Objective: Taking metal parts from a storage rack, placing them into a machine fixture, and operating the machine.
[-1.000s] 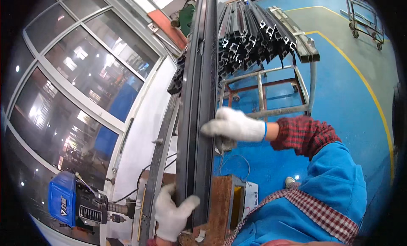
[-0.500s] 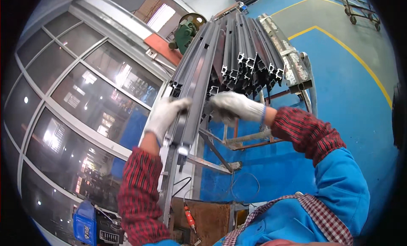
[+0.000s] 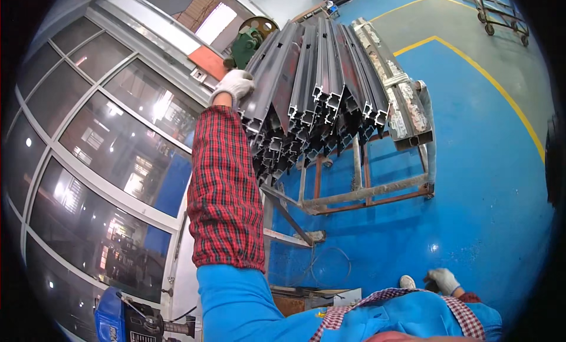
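Note:
My left hand [image 3: 236,86], in a white work glove, reaches forward along the left side of a stack of dark grey metal profiles [image 3: 309,71]. Its fingers are bent over the outermost profile [image 3: 257,108] and look closed on it. The profiles lie lengthwise away from me, their open, grooved ends facing me. Down at the lower right, beside my body, hangs my right hand [image 3: 442,280], also gloved. Its fingers are loosely apart, and I see nothing in them.
A metal rack [image 3: 371,192] supports the stack. A worn square beam [image 3: 396,88] lies along its right side. At left stands a glazed partition [image 3: 118,159], with a blue machine [image 3: 111,315] below. A green machine [image 3: 246,46] and a wheeled cart [image 3: 498,15] stand farther off.
My left hand has moved forward along the stack. My right hand has left the profiles and dropped to my side. The profile jutting toward me between my hands no longer sticks out there.

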{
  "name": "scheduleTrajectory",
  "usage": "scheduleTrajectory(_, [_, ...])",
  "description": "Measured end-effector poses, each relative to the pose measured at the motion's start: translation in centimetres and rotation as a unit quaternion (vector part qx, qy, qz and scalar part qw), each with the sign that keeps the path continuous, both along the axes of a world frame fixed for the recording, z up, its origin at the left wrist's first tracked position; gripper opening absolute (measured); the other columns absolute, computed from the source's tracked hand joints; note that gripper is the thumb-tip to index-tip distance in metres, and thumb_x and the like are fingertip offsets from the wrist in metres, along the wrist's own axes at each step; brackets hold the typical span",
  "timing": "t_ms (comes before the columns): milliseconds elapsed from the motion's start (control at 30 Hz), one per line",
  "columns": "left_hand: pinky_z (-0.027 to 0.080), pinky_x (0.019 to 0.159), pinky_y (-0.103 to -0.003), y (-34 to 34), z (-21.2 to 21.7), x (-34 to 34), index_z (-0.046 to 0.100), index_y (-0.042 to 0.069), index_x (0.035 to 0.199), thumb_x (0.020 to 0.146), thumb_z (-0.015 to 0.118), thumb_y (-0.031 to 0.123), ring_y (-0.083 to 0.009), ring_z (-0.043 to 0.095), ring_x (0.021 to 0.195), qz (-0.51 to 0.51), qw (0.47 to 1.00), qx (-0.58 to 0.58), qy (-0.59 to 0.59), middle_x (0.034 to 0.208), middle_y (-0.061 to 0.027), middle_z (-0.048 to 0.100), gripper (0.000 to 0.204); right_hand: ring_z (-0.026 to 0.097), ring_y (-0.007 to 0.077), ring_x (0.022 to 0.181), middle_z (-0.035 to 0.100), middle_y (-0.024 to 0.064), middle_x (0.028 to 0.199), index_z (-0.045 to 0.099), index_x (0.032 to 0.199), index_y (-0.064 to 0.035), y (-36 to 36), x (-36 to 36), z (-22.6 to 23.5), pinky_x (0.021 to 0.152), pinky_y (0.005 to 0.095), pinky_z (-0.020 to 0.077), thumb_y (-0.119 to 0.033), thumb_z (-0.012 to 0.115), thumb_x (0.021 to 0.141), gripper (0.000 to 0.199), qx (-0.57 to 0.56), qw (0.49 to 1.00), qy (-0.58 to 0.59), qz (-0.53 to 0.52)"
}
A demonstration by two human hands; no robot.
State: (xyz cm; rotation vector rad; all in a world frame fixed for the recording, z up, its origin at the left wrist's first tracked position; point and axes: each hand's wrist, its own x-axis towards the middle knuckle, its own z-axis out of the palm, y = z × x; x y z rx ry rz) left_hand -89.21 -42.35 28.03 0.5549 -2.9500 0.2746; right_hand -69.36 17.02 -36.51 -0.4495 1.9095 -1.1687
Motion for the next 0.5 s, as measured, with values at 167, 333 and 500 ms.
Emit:
scheduleTrajectory(167, [0.055, 0.089, -0.038, 2.6, -4.2, 4.9, 0.072, 0.004, 0.122, 0.093, 0.062, 0.033, -0.0282, 0.069, 0.1, -0.06, 0.977, -0.111, 0.174, 0.107, -0.0165, 0.074, 0.042, 0.067, 0.0299, 0.082, 0.072, 0.0149, 0.086, 0.072, 0.096, -0.0029, -3.6, -0.9, 3.6, 0.078, 0.0401, 0.0532, -0.045, 0.059, 0.089, 0.045, 0.171, 0.984, -0.038, -0.015])
scheduleTrajectory(333, [0.053, 0.076, -0.036, 15.9, -15.4, 20.4, 0.066, 0.01, 0.129, 0.085, 0.067, 0.024, -0.0261, 0.063, 0.083, -0.258, 0.914, -0.104, 0.296, 0.103, -0.0076, 0.069, 0.046, 0.061, 0.0241, 0.058, 0.066, 0.0125, 0.074, 0.07, 0.092, 0.0, -13.0, -4.8, 9.8, 0.057, 0.0368, 0.0504, -0.029, 0.061, 0.093, 0.031, 0.077, 0.985, -0.152, 0.031])
scheduleTrajectory(500, [0.054, 0.081, -0.042, 25.7, -36.6, 41.7, 0.055, 0.008, 0.142, 0.09, 0.064, 0.024, -0.0305, 0.065, 0.089, 0.025, 0.934, 0.25, 0.253, 0.106, -0.0129, 0.069, 0.055, 0.055, 0.017, 0.052, 0.061, 0.0088, 0.069, 0.07, 0.095, 0.0001, -21.1, -2.1, 11.2, 0.049, 0.0303, 0.0464, -0.017, 0.059, 0.095, 0.02, 0.017, 0.96, -0.154, 0.234])
